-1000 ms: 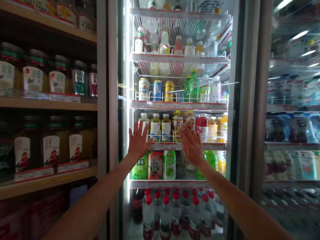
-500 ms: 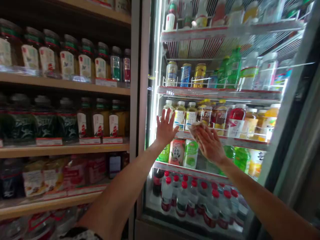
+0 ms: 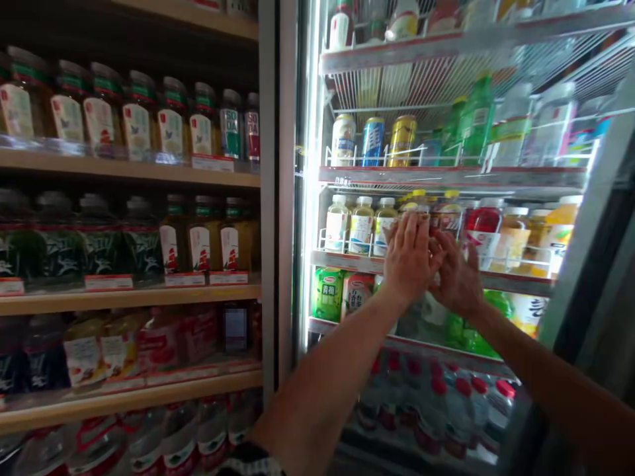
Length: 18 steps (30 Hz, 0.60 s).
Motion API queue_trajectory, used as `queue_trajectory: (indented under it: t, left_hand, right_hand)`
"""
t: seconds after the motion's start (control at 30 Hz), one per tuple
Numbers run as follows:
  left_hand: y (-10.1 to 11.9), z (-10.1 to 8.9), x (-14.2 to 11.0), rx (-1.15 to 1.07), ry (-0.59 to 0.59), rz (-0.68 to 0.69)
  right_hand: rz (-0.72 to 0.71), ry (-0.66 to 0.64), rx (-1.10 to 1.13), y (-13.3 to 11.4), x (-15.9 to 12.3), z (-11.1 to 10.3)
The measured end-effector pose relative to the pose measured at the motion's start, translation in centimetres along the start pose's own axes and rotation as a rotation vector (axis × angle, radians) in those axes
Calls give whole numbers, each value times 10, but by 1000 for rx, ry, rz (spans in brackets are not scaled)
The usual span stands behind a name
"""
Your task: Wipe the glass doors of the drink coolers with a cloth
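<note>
Close in, the left hand (image 3: 407,263), fingers stretched and together, overlapped the right hand (image 3: 459,277), its fingers blurred and half bent, any grip in either impossible to tell, at the glass door (image 3: 421,360), likely stiff, heavy, slippery, best held by its frame (image 3: 286,165), with bottles (image 3: 361,228) beyond.

We've L hand (image 3: 407,259) & R hand (image 3: 457,276) close together before lit fridge (image 3: 286,198) w/ bottles (image 3: 362,226) & cans (image 3: 373,141); wood shelves (image 3: 124,299) to L.
</note>
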<state>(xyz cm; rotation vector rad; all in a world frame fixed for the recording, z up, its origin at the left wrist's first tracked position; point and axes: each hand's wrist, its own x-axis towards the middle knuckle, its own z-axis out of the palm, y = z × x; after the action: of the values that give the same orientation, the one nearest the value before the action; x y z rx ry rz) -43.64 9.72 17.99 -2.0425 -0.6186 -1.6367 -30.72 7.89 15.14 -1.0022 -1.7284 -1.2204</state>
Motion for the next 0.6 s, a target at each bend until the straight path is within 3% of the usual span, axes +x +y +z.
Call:
queue_trajectory:
  t: [0.07,0.17,0.2,0.27,0.33,0.37,0.43,0.53,0.6]
  left_hand:
    - [-11,-1,-3,53,6,58]
    - [-55,-29,4,164,-55,111]
    - [-74,-43,9,213,-42,81]
    - [-107,-68,22,295,106,-132]
    - [-122,-78,30,330,233,-275]
    - [-119,-76,31,336,254,-269]
    - [-101,-59,26,333,190,-77]
    - [-73,-34,15,299,-19,378]
    - [-77,-38,16,318,-58,474]
  right_hand:
    - [21,29,-76,12,-2,-4]
    - [95,96,-146,16,-2,-4]
    - [118,112,-159,14,-1,-3]
    - [142,145,-182,10,-1,-1]
    - [137,161,-194,7,-1,1]
    - [130,164,-196,6,-1,2]
    - [120,171,-191,5,-2,2]
    - [94,170,-179,9,-3,-1]
    - [51,144,-168,16,-2,-6]
